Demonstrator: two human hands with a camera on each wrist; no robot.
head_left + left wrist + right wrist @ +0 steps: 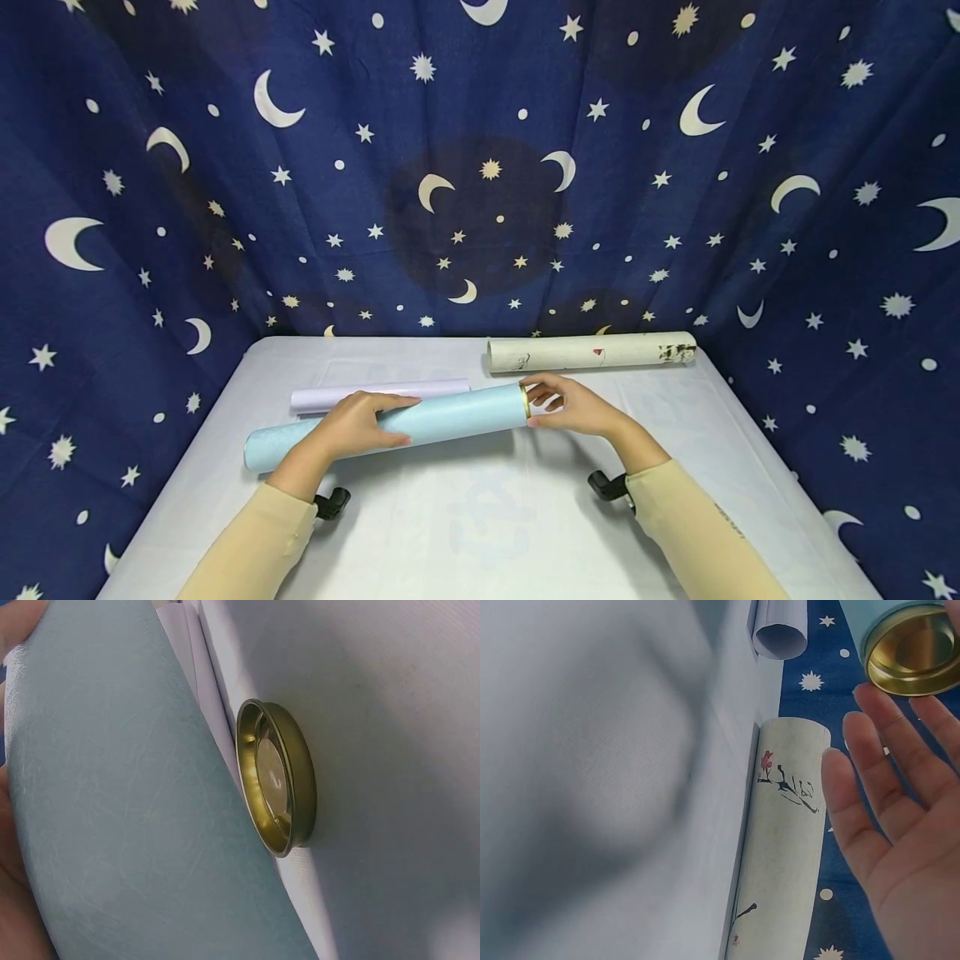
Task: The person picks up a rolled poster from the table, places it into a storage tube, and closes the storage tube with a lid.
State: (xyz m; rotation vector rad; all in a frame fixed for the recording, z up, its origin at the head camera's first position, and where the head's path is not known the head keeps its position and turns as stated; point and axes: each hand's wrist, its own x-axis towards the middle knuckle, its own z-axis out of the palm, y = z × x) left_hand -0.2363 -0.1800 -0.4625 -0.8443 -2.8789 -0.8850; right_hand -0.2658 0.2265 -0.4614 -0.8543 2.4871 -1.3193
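From your head camera, the blue tube (390,425) lies across the table (480,533), long axis left to right; your left hand (352,427) curls over its middle and your right hand (573,407) cups its gold-rimmed end with loosely bent fingers. The left wrist view shows tube wall beside a loose gold cap (277,778), fingers mostly cut off. The right wrist view shows an open palm just short of the gold rim (913,651); actual contact is unclear.

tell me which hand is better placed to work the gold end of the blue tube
Probably the right hand: its fingers are already at the gold rim of the blue tube. The left hand rests on the tube's middle, steadying it, away from that end.
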